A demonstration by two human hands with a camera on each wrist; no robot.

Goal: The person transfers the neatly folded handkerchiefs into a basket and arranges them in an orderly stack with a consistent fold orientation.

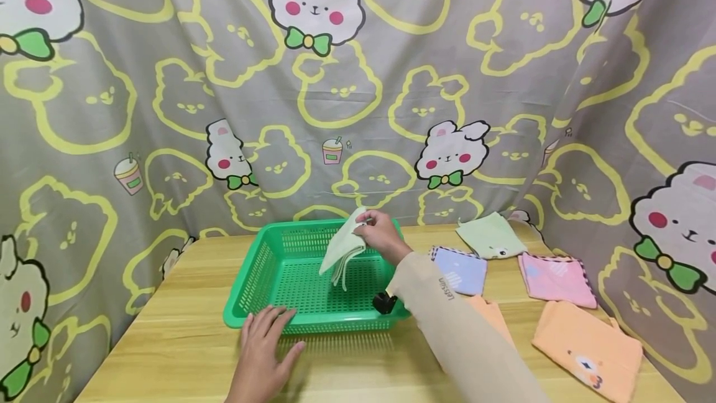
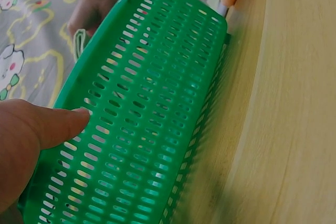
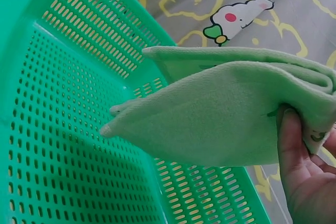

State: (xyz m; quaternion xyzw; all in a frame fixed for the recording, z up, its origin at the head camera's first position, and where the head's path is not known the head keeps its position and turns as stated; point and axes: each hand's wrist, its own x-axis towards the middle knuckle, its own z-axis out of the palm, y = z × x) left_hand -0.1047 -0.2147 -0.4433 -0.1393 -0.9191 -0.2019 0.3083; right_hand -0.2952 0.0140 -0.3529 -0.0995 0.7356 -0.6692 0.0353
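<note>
A light green folded towel [image 1: 345, 242] hangs over the inside of a green plastic basket [image 1: 240, 285]. My right hand [image 1: 383, 236] pinches it by one end; in the right wrist view the thumb lies on the towel's [image 3: 210, 114] side and the folded layers spread apart at the far end. My left hand [image 1: 263, 353] holds the basket's near left rim. Its fingers reach over the edge, and in the left wrist view its thumb [image 2: 63, 127] lies against the slotted outer wall, with the other fingers hidden.
Right of the basket lie a blue cloth [image 1: 461, 269], another light green cloth [image 1: 491, 236], a pink cloth [image 1: 558, 280] and an orange cloth [image 1: 590, 347]. More orange cloth [image 1: 492, 316] shows partly behind the right sleeve. A patterned curtain [image 1: 347, 98] hangs behind the wooden table [image 1: 162, 334].
</note>
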